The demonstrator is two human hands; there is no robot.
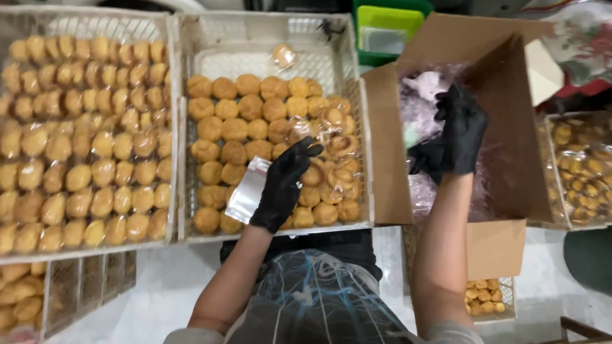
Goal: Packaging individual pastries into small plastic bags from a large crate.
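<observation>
Our left hand [283, 185], in a black glove, pinches an empty clear bag [247, 189] that hangs just left of its fingers, over the middle crate [182, 130] of round buns [234, 130]. Wrapped buns [334, 167] lie just right of those fingertips. Our gloved right hand [460, 133] reaches inside the cardboard box [507, 142], fingers curled on its plastic liner [420, 105]. Another full crate [171, 52] sits far left, above a pale floor [166, 289].
</observation>
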